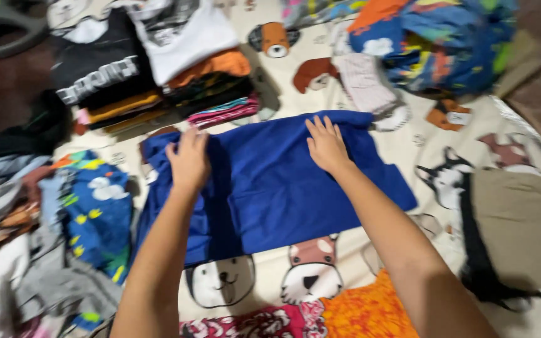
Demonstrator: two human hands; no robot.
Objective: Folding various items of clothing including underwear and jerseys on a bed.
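- Two hands lie flat, fingers spread, on one blue garment (283, 188) spread on a dog-print sheet (421, 141): left hand (189, 159) on its folded left part, right hand (325, 145) near its top edge.
- Two stacks of folded clothes (158, 75) sit beyond the left hand.
- One orange fabric (370, 310) lies under the right forearm.
- One white tag on an orange item (449, 114), right of the right hand.

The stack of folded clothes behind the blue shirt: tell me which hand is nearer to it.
Left. The left hand lies on the blue shirt just below the stack of folded clothes; the right hand rests farther right.
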